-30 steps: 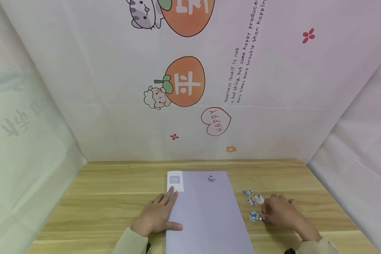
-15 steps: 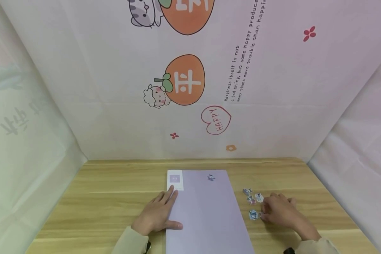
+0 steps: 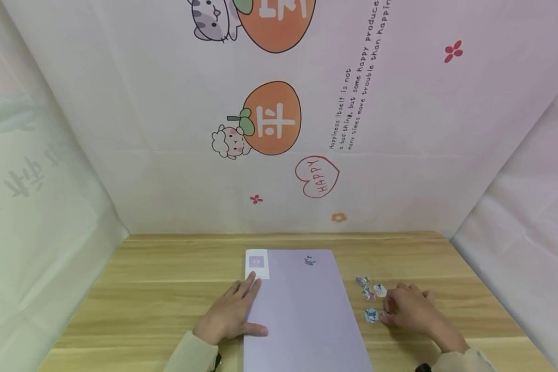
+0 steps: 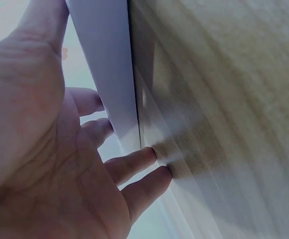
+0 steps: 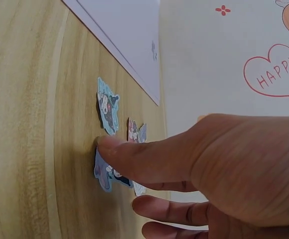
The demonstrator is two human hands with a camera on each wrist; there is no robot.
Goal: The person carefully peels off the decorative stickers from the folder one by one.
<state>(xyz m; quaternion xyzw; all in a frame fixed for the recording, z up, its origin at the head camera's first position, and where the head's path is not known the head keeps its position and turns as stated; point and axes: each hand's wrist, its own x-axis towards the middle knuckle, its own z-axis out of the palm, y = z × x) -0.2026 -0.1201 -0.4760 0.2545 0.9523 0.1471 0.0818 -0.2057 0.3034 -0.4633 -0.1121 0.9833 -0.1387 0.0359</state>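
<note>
My left hand [image 3: 230,312] rests along the left edge of a pale purple folder or book [image 3: 307,315], its fingers spread and its thumb lying on the cover. To the right of it, my right hand [image 3: 409,311] is low over the wooden table, fingers curled. Its thumb and forefinger pinch a small blue-edged cartoon sticker [image 5: 103,174]; the forefinger's tip is hidden behind the thumb in the right wrist view. Just left of those fingertips lies a round blue sticker [image 3: 371,315]. One small sticker [image 3: 309,261] is on the cover near its top right.
Several more cartoon stickers [image 3: 368,293] lie between the folder and the right hand. A white label [image 3: 258,275] marks the cover's top left corner. Printed white cloth [image 3: 167,181] hangs behind the table and along both sides.
Both hands keep nearly the same place. The sticker at the right fingertips has shifted slightly; the view itself moves a little.
</note>
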